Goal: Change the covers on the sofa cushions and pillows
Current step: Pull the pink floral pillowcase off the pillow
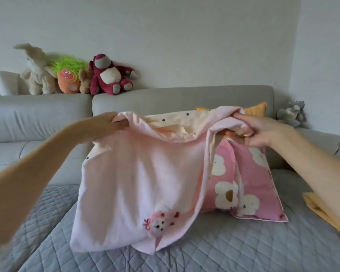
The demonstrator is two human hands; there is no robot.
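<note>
Your left hand (114, 122) and right hand (251, 132) each grip a top corner of the pale pink cover (137, 183), mouth held open. Cream dotted pillow (171, 118) sits partly inside it, on the quilted sofa seat (224, 252), beside the pink flowered cushion (251, 185).

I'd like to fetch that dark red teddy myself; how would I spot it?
Look along the top of the grey sofa back, where soft toys sit against the wall. The dark red plush bear is rightmost, beside a small brown plush; only it has a cream belly.
</note>
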